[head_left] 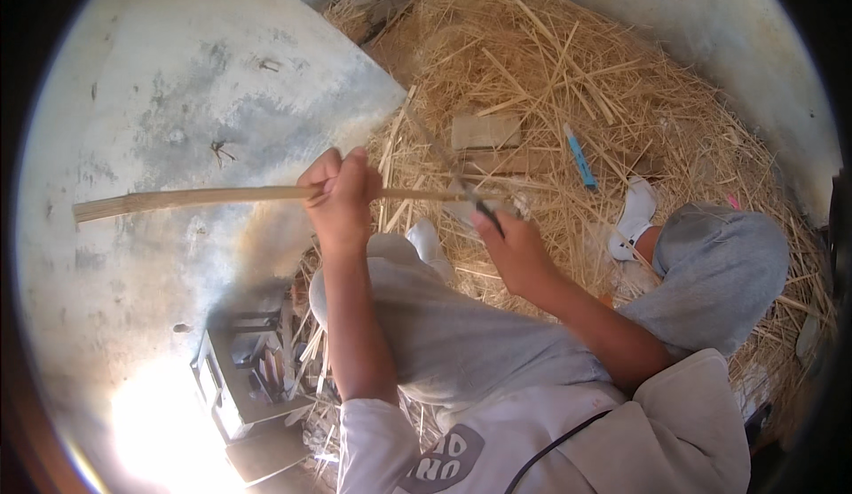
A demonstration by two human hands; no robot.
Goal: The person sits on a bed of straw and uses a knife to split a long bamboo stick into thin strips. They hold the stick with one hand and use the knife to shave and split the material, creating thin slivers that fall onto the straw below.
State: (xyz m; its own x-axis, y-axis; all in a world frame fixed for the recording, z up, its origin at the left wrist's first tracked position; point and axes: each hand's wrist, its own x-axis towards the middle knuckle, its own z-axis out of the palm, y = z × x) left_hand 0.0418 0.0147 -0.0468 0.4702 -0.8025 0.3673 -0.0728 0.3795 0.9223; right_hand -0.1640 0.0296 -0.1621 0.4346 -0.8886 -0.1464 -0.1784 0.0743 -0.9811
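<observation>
My left hand [344, 199] is closed in a fist round a long flat bamboo strip [195, 197]. The strip looks like a few thin layers lying together. It sticks out far to the left of the fist, and its shorter part runs right to my other hand. A knife is in my right hand [519, 259], gripped by its dark handle. Its blade [435, 143] points up and left, crossing the strip's right end close to the handle. Whether the edge is cutting into the strip I cannot tell.
Shavings and loose strips [603, 77] cover the floor. A flat block [486, 131] lies ahead, with a slim blue tool [581, 158] to its right. A wall [222, 77] rises at left. At lower left stands an open box [240, 396] holding small items. My bent legs [497, 334] frame the space.
</observation>
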